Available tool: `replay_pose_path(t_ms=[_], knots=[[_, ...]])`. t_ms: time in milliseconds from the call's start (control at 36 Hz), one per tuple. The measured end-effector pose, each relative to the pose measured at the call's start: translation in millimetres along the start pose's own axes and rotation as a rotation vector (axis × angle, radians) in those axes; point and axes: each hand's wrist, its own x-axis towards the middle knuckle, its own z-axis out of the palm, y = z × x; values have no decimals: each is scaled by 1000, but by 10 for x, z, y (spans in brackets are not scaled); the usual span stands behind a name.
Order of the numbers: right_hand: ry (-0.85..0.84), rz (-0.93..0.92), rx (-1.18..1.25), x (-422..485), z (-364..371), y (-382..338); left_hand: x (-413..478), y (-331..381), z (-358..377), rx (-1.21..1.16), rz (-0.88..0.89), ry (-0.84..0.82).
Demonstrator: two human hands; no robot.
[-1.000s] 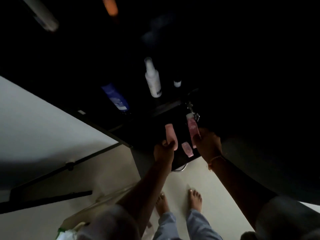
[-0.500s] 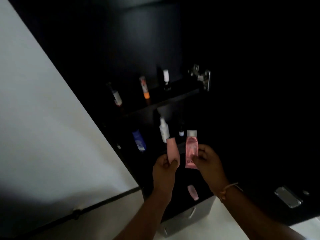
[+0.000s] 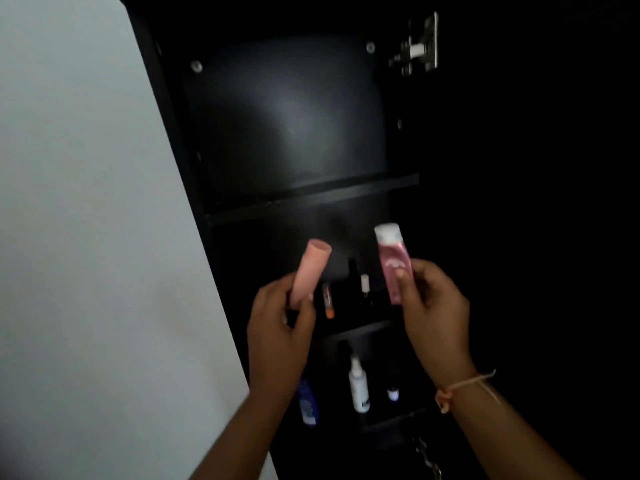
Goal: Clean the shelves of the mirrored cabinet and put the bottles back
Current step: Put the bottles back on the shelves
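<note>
The black cabinet stands open in front of me, its top shelf [image 3: 311, 195] bare. My left hand [image 3: 280, 327] grips a peach tube [image 3: 310, 270] upright, level with the middle shelf. My right hand [image 3: 429, 306] holds a pink tube with a white cap [image 3: 393, 261], also upright. Behind my hands, the middle shelf carries an orange-tipped tube [image 3: 327, 301] and a small white-capped bottle [image 3: 364, 285]. On the lower shelf are a blue bottle [image 3: 308, 403], a white spray bottle [image 3: 358, 384] and a small dark bottle [image 3: 393, 393].
A pale wall [image 3: 86, 237] fills the left side. A metal hinge [image 3: 417, 50] sits at the cabinet's upper right, another hinge [image 3: 427, 459] at the bottom. The right side is dark and shows nothing.
My view has swung up from the floor to the cabinet's upper shelves. Both hands have risen with their tubes, from the lowest shelf to the middle shelf.
</note>
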Motion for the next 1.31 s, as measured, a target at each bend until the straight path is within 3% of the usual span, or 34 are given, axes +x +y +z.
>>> replay_pose_path(t_ms=[222,389,583,1000,1306], knots=[[105,-396,-204,1027,288,-718,1124,260,-300,223,254,106],[6,-536,-432,1574,432,-956,1670,285,-332,467,318,-11],[-262,-444,-776,1870,575,-882,1908,185,-269,601,274,-173],[-412,-295,-835,2155,591,-755,2135,171,-227,589,13,-221],[-537,-262,-885,2142,549,-798,2055,229,-266,641,-9,-195]])
